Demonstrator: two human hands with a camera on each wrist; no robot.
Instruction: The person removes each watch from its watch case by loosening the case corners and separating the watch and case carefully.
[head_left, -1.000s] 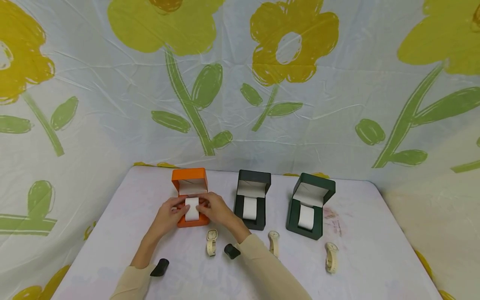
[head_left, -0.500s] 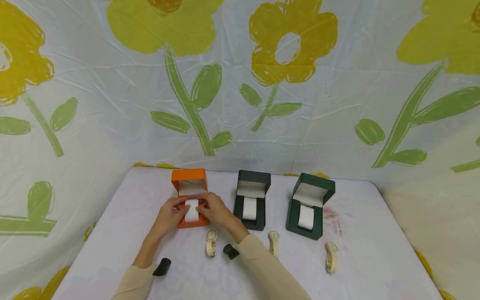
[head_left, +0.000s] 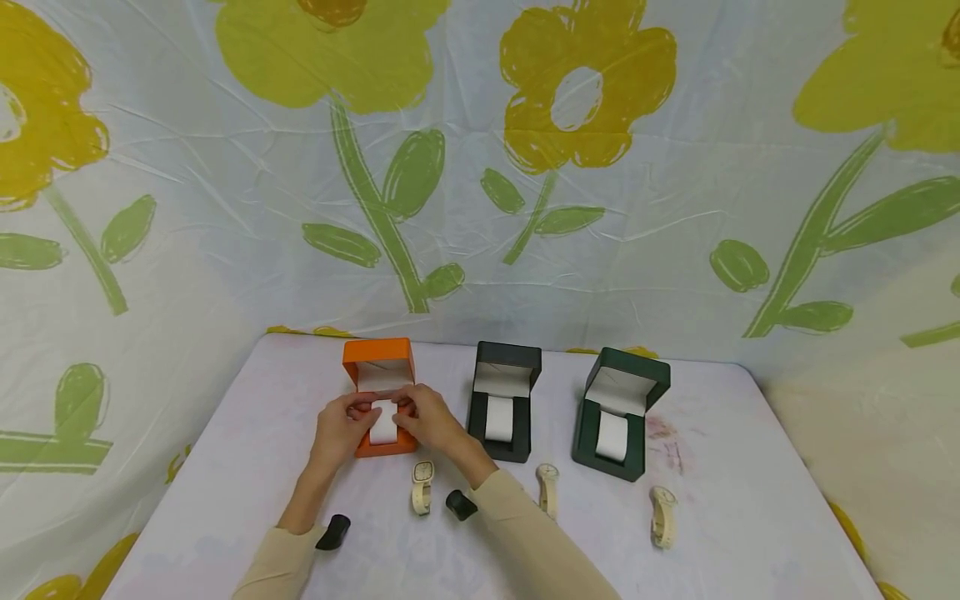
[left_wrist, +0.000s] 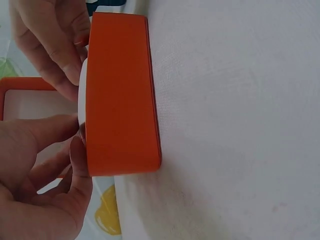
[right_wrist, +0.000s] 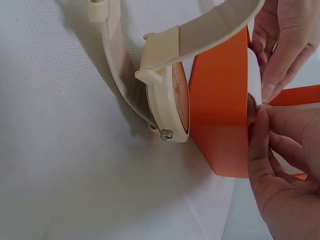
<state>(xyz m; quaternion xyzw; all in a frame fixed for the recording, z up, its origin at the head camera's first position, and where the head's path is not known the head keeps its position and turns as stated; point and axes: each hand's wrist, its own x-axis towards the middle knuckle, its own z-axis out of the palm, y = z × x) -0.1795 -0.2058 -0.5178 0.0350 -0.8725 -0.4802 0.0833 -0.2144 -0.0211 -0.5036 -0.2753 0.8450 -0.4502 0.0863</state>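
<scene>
In the head view an orange watch box [head_left: 386, 450] stands with its lid up at the back left. A white watch cushion [head_left: 383, 423] sits in its base. My left hand [head_left: 339, 429] pinches the cushion's left side between thumb and fingers. On the other side, my right hand [head_left: 435, 421] pinches it the same way. The left wrist view has the cushion [left_wrist: 82, 92] bulging just above the rim of the box. Close to the orange box lies a cream watch [head_left: 422, 486], large in the right wrist view, with its strap looped.
A black watch box [head_left: 531, 417] and a dark green watch box [head_left: 641, 446] stand open to the right, each with a white cushion. Two more cream watches lie in front, one watch [head_left: 548, 487] partly behind my right sleeve [head_left: 536, 533], another watch [head_left: 663, 517] further right.
The cushion sits very slightly lower in the orange box. My left wrist and forearm have shifted a little to the right, while both hands keep their pinch.
</scene>
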